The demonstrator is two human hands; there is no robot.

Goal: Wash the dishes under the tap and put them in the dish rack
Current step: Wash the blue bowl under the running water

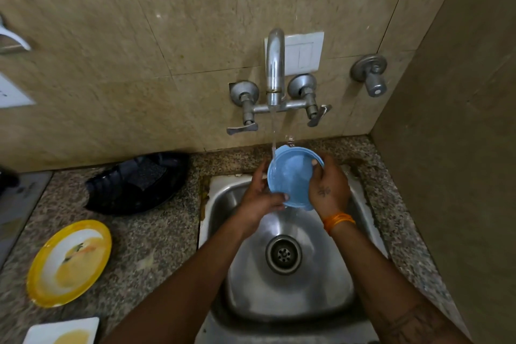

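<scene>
Rinsing step going on, both hands, left hand (261,193) and right hand (328,190), gripping the blue lid (291,176) by its edges under the tap (275,64) stream above the sink (343,282), next probably flip it, then find the rack

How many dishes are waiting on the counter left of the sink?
3: a black ridged tray by the wall, a round yellow-rimmed plate nearer, and a square white plate cut off by the bottom edge. More may lie out of frame.
</scene>
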